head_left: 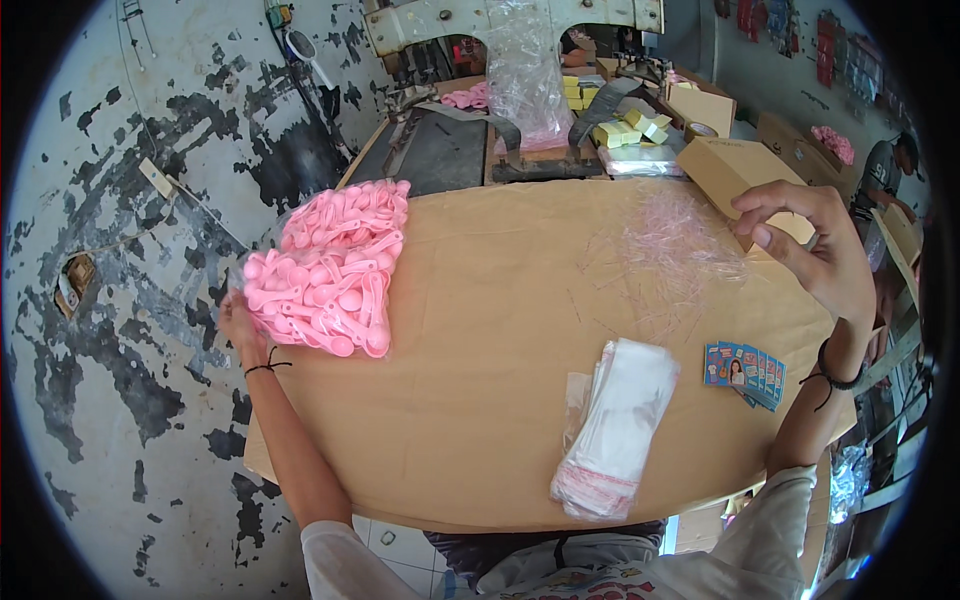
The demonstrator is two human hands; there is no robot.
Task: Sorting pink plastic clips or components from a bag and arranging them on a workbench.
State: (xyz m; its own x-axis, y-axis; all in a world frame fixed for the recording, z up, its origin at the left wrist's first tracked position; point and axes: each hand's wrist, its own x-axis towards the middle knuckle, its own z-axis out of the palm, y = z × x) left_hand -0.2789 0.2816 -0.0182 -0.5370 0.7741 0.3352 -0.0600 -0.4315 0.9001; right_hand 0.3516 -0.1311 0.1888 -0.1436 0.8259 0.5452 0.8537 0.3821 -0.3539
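Your left hand (238, 322) is at the left edge of the surface (480, 330), pressed against the outer side of a clear bag of pink plastic scoops (330, 268). The bag hides most of the fingers, so you cannot tell whether they grip the film or only rest against it. The bag lies on the far left part of the brown paper-covered surface, bulging, with its near end just beside your wrist.

Your right hand (805, 245) is raised over the far right corner, fingers spread and loosely curled, holding nothing. It hovers just in front of a flat brown cardboard box (725, 165) and beside a loose scatter of thin clear strips (670, 255) lying on the paper.

Nearer to you, right of centre, a stack of empty clear sleeves with red-edged ends (615, 425) lies at a slant. A small fan of printed blue cards (745, 372) sits to its right, just below your right wrist.

Beyond the surface stands a grey press machine (510, 20) with a clear plastic bag hanging from it, and yellow blocks (630, 125) are piled to its right.
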